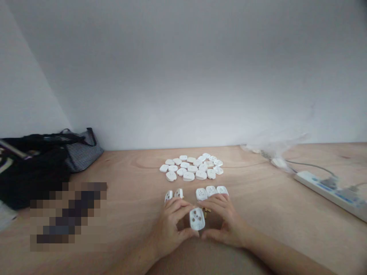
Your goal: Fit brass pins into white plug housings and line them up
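Observation:
Low in the middle, a white plug casing point(197, 219) is tilted so its hollow inside, with brass-coloured pins, faces me. My left hand point(176, 219) pinches it from the left between thumb and fingers. From the right, my right hand point(226, 219) curls round it, thumb at the lower edge and fingertips near the top. Small brass pieces point(206, 211) show under the right fingers, partly hidden. Just beyond my left fingers stand two white plug parts point(178, 193). Three open casings point(211, 191) sit in a row past my right fingers, partly covered by them.
Several white plug parts point(188, 176) lie grouped farther back on the wooden table point(129, 214). At right are a white power strip point(329, 193) with cables and a clear plastic bag point(275, 147). A black bag point(34, 172) and striped bag point(83, 151) occupy the left, near a blurred-out patch.

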The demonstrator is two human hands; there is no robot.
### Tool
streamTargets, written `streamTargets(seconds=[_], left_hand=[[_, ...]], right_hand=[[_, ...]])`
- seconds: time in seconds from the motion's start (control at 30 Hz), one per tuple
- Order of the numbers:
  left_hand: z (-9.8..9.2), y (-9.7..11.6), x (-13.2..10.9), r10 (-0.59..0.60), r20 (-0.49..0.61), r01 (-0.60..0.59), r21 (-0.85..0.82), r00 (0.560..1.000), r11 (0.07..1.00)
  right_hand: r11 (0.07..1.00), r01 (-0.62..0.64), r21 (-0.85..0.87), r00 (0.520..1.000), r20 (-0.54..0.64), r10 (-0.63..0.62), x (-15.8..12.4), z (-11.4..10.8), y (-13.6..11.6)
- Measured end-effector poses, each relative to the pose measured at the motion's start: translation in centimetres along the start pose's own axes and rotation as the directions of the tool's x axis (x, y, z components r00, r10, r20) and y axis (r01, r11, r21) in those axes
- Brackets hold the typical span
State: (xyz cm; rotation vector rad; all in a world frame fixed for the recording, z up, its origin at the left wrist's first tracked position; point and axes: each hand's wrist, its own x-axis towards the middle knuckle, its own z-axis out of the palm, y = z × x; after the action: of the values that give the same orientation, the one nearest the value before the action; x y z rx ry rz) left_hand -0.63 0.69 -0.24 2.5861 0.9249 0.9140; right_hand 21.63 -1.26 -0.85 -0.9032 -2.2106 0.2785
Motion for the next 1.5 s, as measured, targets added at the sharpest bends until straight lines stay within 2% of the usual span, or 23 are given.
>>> streamTargets(seconds=[0.2,0.33,0.47,0.53,0.63,0.73,0.87,1.0,1.2,1.5], left_hand=[[0.5,-0.4,0.0,0.032,-0.031,-0.033,-0.035,0.999,0.999],[0.7,-0.6,-0.2,0.006,-0.038,-0.008,-0.056,0.999,0.998],[0.6,-0.3,-0.4,-0.093,-0.056,0.090,-0.050,0.994,0.995],[0.4,0.1,-0.6,-0.162,-0.045,0.160,-0.053,0.986,0.986],[0.1,0.6,-1.0,-0.200,0.019,0.201,-0.073,0.980,0.977],[-0.1,0.9,-1.2,-0.148,0.138,0.164,-0.107,0.979,0.981],[-0.2,0.8,-1.2,-0.128,0.238,0.161,-0.124,0.963,0.979],[-0.1,0.5,-1.1,-0.147,0.251,0.181,-0.114,0.957,0.977],[0.0,0.5,-1.0,-0.133,0.240,0.168,-0.129,0.962,0.977],[0.0,0.3,-0.8,-0.147,0.204,0.178,-0.140,0.968,0.974]], right_hand=[[0.976,-0.146,0.159,0.989,-0.003,0.149,0.2,1.0,0.2],[0.943,-0.239,0.231,0.970,0.004,0.244,0.2,1.3,-0.2],[0.931,-0.234,0.282,0.970,0.000,0.243,0.2,1.1,0.0],[0.927,-0.236,0.292,0.965,-0.043,0.259,0.3,1.0,0.5],[0.944,-0.282,0.172,0.946,-0.116,0.304,1.2,0.6,1.6],[0.949,-0.316,-0.004,0.946,-0.083,0.314,2.9,0.4,2.6],[0.947,-0.315,-0.056,0.948,-0.059,0.312,5.1,1.0,3.3],[0.946,-0.310,-0.098,0.951,-0.018,0.310,6.3,2.0,3.5],[0.942,-0.290,-0.167,0.953,0.035,0.300,6.3,2.6,3.7],[0.933,-0.225,-0.281,0.954,0.132,0.270,5.1,-0.6,5.0]])
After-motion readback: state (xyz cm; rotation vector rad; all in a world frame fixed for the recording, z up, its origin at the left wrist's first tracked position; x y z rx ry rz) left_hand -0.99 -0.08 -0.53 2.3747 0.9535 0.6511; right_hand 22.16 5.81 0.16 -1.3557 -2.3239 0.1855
